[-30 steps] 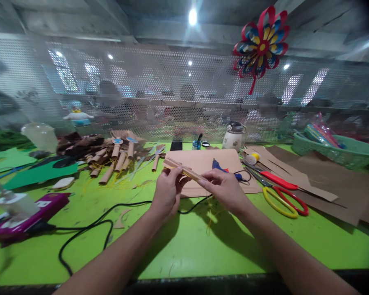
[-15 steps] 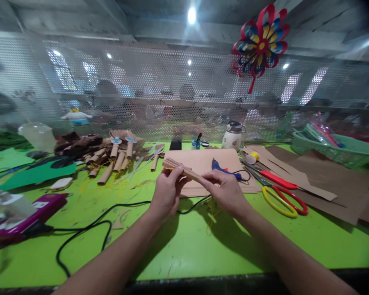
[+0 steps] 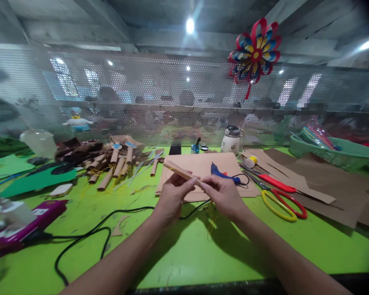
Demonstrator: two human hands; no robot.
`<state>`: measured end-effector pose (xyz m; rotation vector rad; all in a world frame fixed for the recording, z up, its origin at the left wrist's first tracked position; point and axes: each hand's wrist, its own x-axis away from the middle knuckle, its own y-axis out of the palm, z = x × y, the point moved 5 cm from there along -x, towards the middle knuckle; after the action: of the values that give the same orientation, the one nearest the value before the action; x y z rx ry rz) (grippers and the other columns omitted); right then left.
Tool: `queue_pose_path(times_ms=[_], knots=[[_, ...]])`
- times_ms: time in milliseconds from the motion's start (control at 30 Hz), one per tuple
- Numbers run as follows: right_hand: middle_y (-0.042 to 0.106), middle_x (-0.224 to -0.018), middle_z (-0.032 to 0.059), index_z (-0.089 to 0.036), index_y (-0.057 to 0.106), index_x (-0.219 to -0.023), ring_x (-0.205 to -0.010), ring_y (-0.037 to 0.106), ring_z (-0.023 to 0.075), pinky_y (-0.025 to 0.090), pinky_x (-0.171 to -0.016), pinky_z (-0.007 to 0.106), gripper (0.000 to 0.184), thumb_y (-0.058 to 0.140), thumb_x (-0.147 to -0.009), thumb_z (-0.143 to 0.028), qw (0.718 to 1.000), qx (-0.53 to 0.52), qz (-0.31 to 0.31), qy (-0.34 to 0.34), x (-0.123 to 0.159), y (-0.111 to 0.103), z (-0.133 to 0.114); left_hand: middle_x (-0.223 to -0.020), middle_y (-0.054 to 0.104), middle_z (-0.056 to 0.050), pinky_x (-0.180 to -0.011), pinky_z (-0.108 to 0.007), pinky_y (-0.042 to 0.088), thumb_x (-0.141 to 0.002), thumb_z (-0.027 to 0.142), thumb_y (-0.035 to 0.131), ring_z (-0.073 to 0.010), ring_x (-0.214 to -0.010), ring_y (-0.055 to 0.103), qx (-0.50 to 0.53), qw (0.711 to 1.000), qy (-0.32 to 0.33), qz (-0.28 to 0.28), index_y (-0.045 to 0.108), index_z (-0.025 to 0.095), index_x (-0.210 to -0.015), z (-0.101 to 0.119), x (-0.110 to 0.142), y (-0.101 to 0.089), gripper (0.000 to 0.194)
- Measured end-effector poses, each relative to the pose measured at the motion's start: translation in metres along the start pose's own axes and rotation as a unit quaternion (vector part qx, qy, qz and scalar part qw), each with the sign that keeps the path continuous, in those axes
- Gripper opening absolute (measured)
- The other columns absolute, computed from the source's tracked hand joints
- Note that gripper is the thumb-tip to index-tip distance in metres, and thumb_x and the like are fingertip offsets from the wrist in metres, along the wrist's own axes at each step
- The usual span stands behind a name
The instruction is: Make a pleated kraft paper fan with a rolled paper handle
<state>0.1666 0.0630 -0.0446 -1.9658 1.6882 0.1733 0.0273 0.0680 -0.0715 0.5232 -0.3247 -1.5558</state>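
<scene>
Between my two hands is a narrow folded strip of brown paper [image 3: 178, 169], slanting from upper left to lower right above the table. My left hand [image 3: 174, 197] grips it near its middle, thumb on top. The fingertips of my right hand [image 3: 221, 192] pinch its lower right end, close to my left thumb. Beneath and behind the hands lies a stack of brown paper sheets [image 3: 199, 159]. A blue hot glue gun [image 3: 223, 175] rests on that stack, just beyond my right hand. Some yellow thread [image 3: 211, 223] lies below the hands.
Scissors with red and yellow handles [image 3: 284, 204] lie at right beside brown paper [image 3: 332, 192]. A purple power strip [image 3: 27, 225] and black cable [image 3: 80, 233] occupy the left. Several rolled paper pieces [image 3: 118, 167] are piled behind. A jug [image 3: 231, 140] and green basket [image 3: 335, 150] stand farther back.
My left thumb has slid along the strip toward my right fingertips, bringing the hands closer together. The folded strip has turned, showing a narrower side. The view has tilted slightly upward.
</scene>
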Motion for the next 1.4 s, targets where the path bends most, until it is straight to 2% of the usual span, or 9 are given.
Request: queue_pose_path(times_ms=[133, 433, 567, 767, 900, 1133, 1400], knots=[[0.069, -0.075, 0.0057, -0.012, 0.072, -0.085, -0.069, 0.058, 0.0166, 0.043, -0.06, 0.026, 0.026, 0.061, -0.083, -0.035, 1.0, 0.007, 0.004, -0.001, 0.001, 0.001, -0.002, -0.081, 0.069, -0.001, -0.072, -0.024, 0.045, -0.06, 0.021, 0.084, -0.0131, -0.08, 0.063, -0.003, 1.0, -0.003, 0.012, 0.068, 0.015, -0.082, 0.003, -0.001, 0.0, 0.028], [0.07, -0.079, 0.0058, -0.014, 0.069, -0.08, -0.07, 0.058, 0.0165, 0.044, -0.065, 0.028, 0.017, 0.059, -0.082, -0.028, 1.0, 0.021, 0.006, -0.001, 0.002, 0.004, 0.003, -0.08, 0.07, -0.004, -0.069, -0.024, 0.043, -0.065, 0.027, 0.081, -0.0141, -0.079, 0.062, -0.019, 0.999, -0.01, 0.032, 0.068, 0.013, -0.077, 0.004, -0.002, -0.003, 0.023], [0.069, -0.08, 0.0057, -0.014, 0.068, -0.079, -0.072, 0.058, 0.0165, 0.043, -0.066, 0.028, 0.016, 0.059, -0.083, -0.027, 1.0, 0.02, 0.007, -0.008, 0.004, 0.007, 0.001, -0.076, 0.069, -0.003, -0.075, -0.025, 0.045, -0.065, 0.028, 0.081, -0.0133, -0.076, 0.062, -0.015, 0.999, -0.004, 0.04, 0.066, 0.013, -0.076, 0.003, -0.001, -0.001, 0.023], [0.065, -0.074, 0.0038, -0.015, 0.066, -0.074, -0.068, 0.055, 0.0153, 0.041, -0.063, 0.027, 0.018, 0.06, -0.082, -0.03, 1.0, 0.006, 0.011, -0.009, 0.007, 0.01, -0.003, -0.069, 0.066, -0.001, -0.075, -0.026, 0.047, -0.062, 0.027, 0.082, -0.0122, -0.07, 0.061, -0.004, 0.999, -0.013, 0.044, 0.064, 0.013, -0.073, 0.003, -0.001, 0.0, 0.025], [0.063, -0.067, 0.0014, -0.015, 0.065, -0.075, -0.062, 0.053, 0.0134, 0.041, -0.058, 0.025, 0.023, 0.06, -0.082, -0.036, 1.0, -0.016, -0.012, 0.009, 0.007, 0.012, -0.001, -0.068, 0.066, -0.001, -0.073, -0.026, 0.047, -0.062, 0.027, 0.082, -0.0122, -0.068, 0.06, -0.002, 0.999, -0.013, 0.046, 0.063, 0.013, -0.073, 0.004, -0.003, -0.003, 0.026], [0.06, -0.057, 0.0006, -0.014, 0.063, -0.068, -0.052, 0.051, 0.0121, 0.04, -0.052, 0.024, 0.028, 0.061, -0.082, -0.038, 0.996, -0.029, -0.06, 0.056, 0.007, 0.014, 0.008, -0.067, 0.067, -0.003, -0.064, -0.02, 0.044, -0.062, 0.029, 0.082, -0.0098, -0.064, 0.058, -0.01, 0.998, -0.011, 0.067, 0.063, 0.012, -0.075, 0.006, -0.009, -0.012, 0.029], [0.057, -0.055, -0.0009, -0.017, 0.06, -0.065, -0.052, 0.049, 0.0128, 0.038, -0.052, 0.024, 0.024, 0.056, -0.082, -0.033, 0.999, 0.0, -0.032, 0.042, 0.007, 0.018, 0.016, -0.069, 0.068, -0.005, -0.053, -0.018, 0.042, -0.066, 0.029, 0.081, -0.0076, -0.055, 0.054, -0.016, 0.996, -0.051, 0.065, 0.06, 0.013, -0.076, 0.003, -0.008, -0.012, 0.028]])
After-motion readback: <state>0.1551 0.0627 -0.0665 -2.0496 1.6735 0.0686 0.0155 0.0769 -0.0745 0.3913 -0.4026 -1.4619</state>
